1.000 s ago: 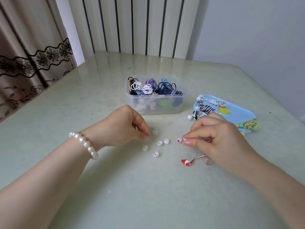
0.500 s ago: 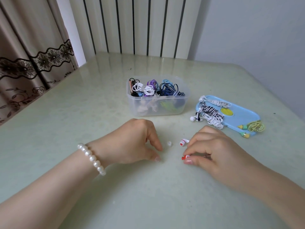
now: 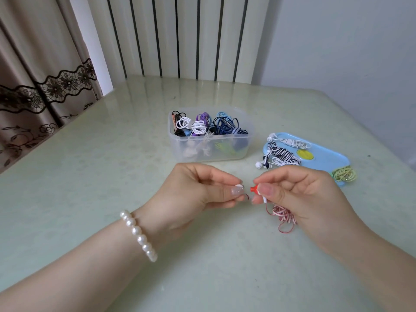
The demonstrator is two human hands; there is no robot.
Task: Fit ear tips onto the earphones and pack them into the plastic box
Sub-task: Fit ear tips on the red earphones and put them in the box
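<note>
The step in hand is seating a small white silicone ear tip (image 3: 239,186) on the nozzle of a red-and-white plastic earbud (image 3: 255,189). Both are held in the air on the near side of the clear rectangular plastic box (image 3: 210,152), which sits on the pale green table (image 3: 90,176) already holding coiled earphones in black, white, purple and blue.

The left hand (image 3: 198,190) pinches the ear tip between thumb and forefinger; only a sliver of it shows past the thumbnail, so its facing cannot be told. The right hand (image 3: 299,194), nearer than the box and a little to its right, grips the earbud with thumb and forefinger curled round its body, the red nozzle pointing at the tip. The two parts are near but not touching. The earbud's thin red-and-white cable (image 3: 284,218) hangs from the right hand and bunches on the table.

To do this well, I would turn the tip's open bore square to the nozzle, push straight and roll the tip slightly so the rim stretches over the lip (a skewed push likely folds the silicone). A grip close to the nozzle should stop the earbud twisting.

To the right of the box, a light blue plastic tray (image 3: 324,157) carries more wound earphones awaiting their turn.
</note>
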